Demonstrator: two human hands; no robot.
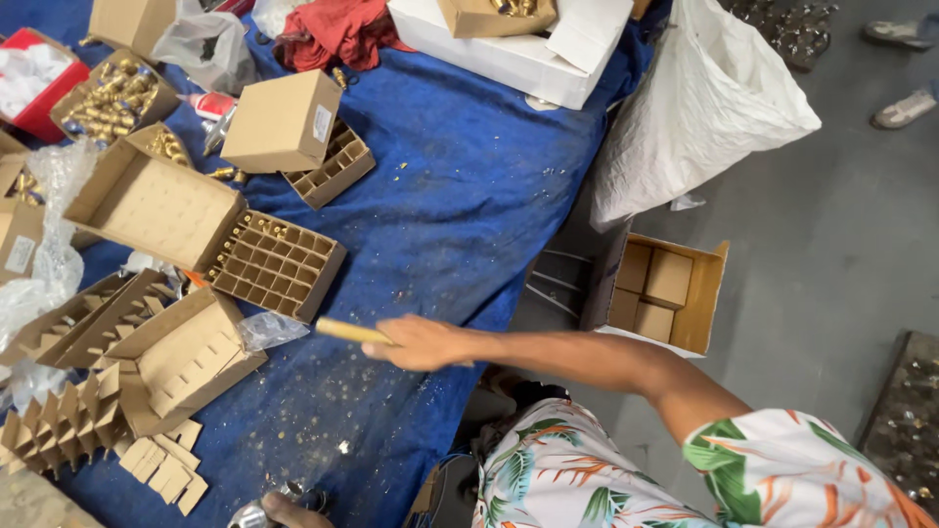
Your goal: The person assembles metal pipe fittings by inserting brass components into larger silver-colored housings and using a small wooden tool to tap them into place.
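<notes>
My right hand (pixel 423 342) reaches left over the blue cloth (pixel 450 205) and grips a pale wooden handle (pixel 352 331) that sticks out to the left; its far end is not clear. Just left of the handle lies an open cardboard box with a grid divider (pixel 279 264), a few brass fittings in its cells. My left hand (pixel 289 510) shows only partly at the bottom edge, closed around a small shiny metal part (pixel 249 515). My flowered shirt (pixel 606 469) fills the lower right.
Loose cardboard dividers (pixel 68 420) and open boxes (pixel 161 205) crowd the left. A closed small box (pixel 284 122) sits on another divider tray. Boxes of brass fittings (pixel 112 98), a white box (pixel 518 44), a white sack (pixel 699 108) and a floor carton (pixel 665 288) surround the table.
</notes>
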